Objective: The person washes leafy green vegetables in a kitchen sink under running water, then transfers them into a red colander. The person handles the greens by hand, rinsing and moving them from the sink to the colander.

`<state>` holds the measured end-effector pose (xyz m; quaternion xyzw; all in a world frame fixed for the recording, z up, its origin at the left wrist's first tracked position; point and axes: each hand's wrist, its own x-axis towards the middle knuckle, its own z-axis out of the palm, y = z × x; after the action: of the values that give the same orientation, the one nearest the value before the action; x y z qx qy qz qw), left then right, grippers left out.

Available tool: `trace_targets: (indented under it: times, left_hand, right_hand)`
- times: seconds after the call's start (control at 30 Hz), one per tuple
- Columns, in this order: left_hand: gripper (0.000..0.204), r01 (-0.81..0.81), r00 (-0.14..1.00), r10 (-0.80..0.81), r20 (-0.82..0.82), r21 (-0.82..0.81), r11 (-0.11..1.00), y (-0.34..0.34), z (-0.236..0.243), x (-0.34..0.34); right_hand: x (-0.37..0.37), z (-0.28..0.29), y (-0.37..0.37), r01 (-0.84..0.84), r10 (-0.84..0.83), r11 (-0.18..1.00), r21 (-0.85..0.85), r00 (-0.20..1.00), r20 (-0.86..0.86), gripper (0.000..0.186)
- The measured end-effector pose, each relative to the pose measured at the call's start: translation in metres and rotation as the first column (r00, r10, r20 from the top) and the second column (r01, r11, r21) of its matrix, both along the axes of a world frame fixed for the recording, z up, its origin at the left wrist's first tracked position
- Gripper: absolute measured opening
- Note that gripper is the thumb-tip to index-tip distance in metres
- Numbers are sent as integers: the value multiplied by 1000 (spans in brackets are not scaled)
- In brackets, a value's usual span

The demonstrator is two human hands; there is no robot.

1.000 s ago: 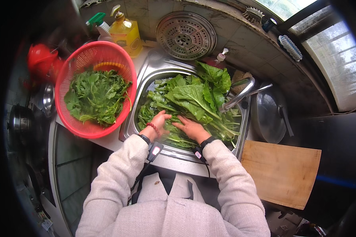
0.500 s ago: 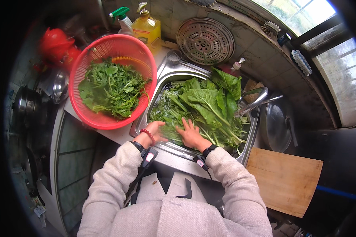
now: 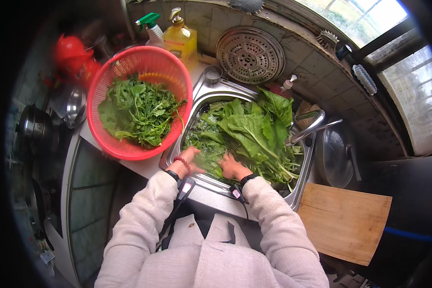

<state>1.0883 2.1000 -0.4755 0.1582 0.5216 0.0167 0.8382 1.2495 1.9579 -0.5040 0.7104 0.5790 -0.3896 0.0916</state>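
A steel sink [image 3: 200, 96] holds water and large leafy greens [image 3: 252, 129], with long pale stalks toward the right and submerged leaves at the left. My left hand [image 3: 189, 162], with a red bead bracelet, is in the near-left of the water among the leaves, fingers apart and partly under the surface. To its right, my right hand [image 3: 231, 165] rests in the greens with spread, slightly bent fingers. Neither visibly grips anything. A red colander [image 3: 99, 86] left of the sink holds more cut greens [image 3: 134, 110].
A curved faucet [image 3: 309, 129] reaches over the sink's right side. A wooden board [image 3: 343, 223] and glass lid [image 3: 333, 153] sit at the right. Behind stand a yellow pump bottle [image 3: 180, 43], spray bottle [image 3: 154, 33] and perforated steel plate [image 3: 249, 55]. Steel pots [image 3: 36, 129] are at the left.
Both hands have moved nearer the sink's front edge since a second ago, staying among the greens with fingers apart. The view has shifted, so the surroundings appear farther right.
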Motion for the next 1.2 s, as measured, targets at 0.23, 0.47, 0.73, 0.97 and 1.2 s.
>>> trace_targets:
  times: [0.23, 0.47, 0.73, 0.97, 1.2]
  left_hand:
    - [57, 99, 995, -99, 15, 21, 995, 3, 4, -1]
    - [57, 159, 958, -184, 220, 127, 979, 1, 58, -5]
    - [77, 161, 984, -154, 88, -83, 983, -21, 38, -6]
    - [58, 66, 998, -63, 18, -255, 965, -39, -15, 24]
    - [66, 137, 989, -124, 80, -183, 974, -46, -30, 36]
  right_hand:
    - [27, 43, 2, 196, -84, 897, 397, 956, -281, 34]
    - [-31, 41, 11, 409, -180, 737, 538, 886, -427, 48]
    - [5, 57, -49, 237, -249, 884, 402, 968, -23, 64]
    - [-1, -8, -29, 63, -53, 990, 125, 995, -85, 90]
    - [4, -22, -23, 114, -94, 950, 291, 992, -81, 61]
